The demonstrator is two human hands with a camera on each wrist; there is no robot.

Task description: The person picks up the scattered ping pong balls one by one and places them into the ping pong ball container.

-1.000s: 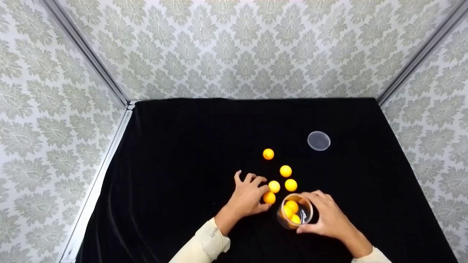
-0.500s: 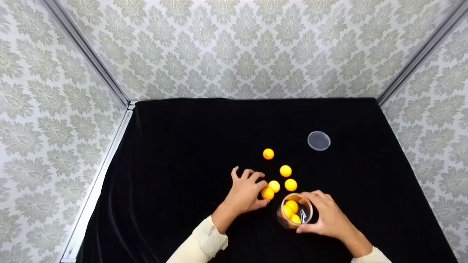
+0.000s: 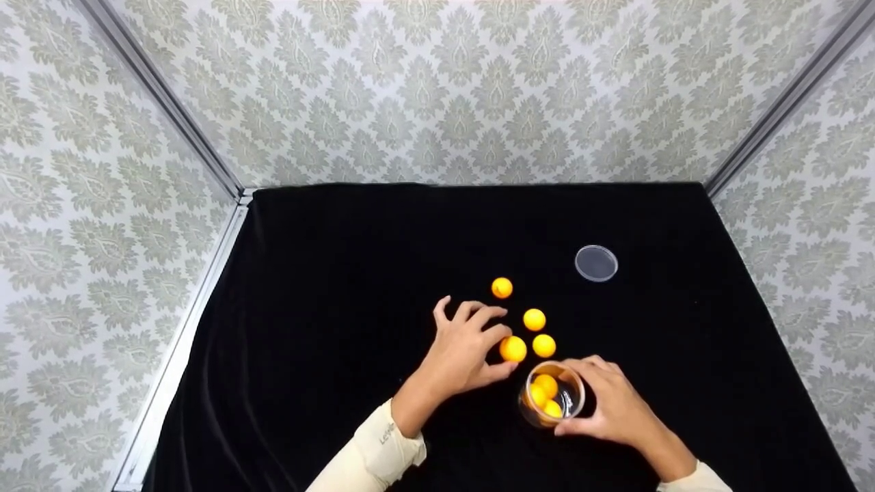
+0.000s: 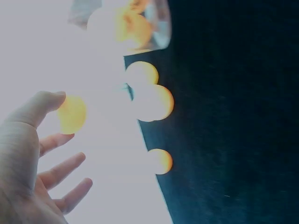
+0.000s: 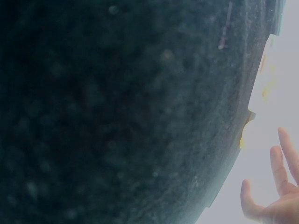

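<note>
My left hand [image 3: 459, 352] pinches an orange table tennis ball [image 3: 512, 349] between thumb and forefinger; the left wrist view shows this ball [image 4: 73, 115] at the thumb tip, the other fingers spread. With thumb and fingers around its right side, my right hand [image 3: 612, 403] holds a clear plastic jar [image 3: 574, 415]. The jar is lidless, and several orange balls [image 3: 545, 387] lie inside. Just beyond the jar are two loose balls, one nearer [image 3: 544, 346] and one farther [image 3: 534, 319]. Glare washes out much of the right wrist view, where part of the right hand [image 5: 280, 198] shows.
Another orange ball [image 3: 502, 288] lies farther back on the black cloth [image 3: 355, 260]. A clear round lid [image 3: 597, 264] rests flat at the back right. Patterned walls [image 3: 437, 89] enclose the table's back and sides, with a metal rail [image 3: 184, 342] along the left.
My left hand first drew back slightly with a ball, then moved forward and right. The held ball now overlaps the spot where another ball lay. The right hand and jar stayed still.
</note>
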